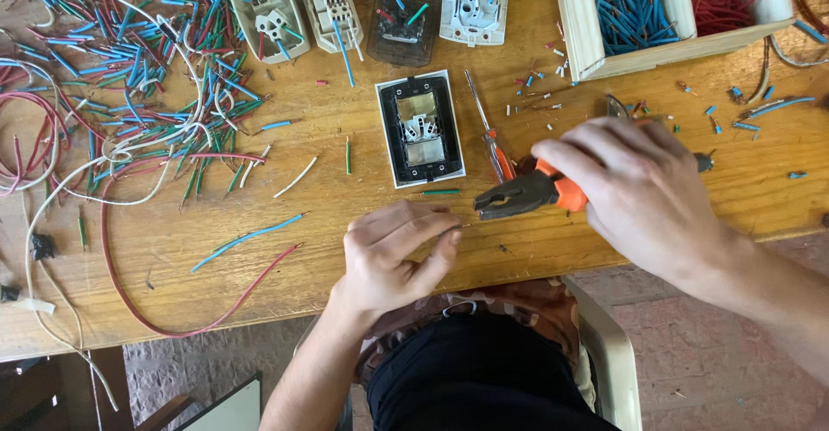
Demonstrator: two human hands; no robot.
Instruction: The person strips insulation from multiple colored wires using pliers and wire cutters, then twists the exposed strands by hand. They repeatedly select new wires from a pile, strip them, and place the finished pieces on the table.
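Note:
My right hand point(639, 189) grips orange-handled pliers point(527, 193) whose dark jaws point left over the wooden table's point(345, 250) front edge. My left hand point(397, 254) pinches a short thin wire piece point(458, 226) between thumb and fingers, its tip right at the plier jaws. A black switch module in a white frame point(420, 129) lies just beyond both hands. A screwdriver with a red handle point(490, 133) lies to its right.
A big heap of cut blue, red, green and white wires point(129, 77) covers the left. Several switch parts point(328, 8) line the far edge. A wooden box point(673, 12) holds blue and red wire pieces. Small scraps litter the right side.

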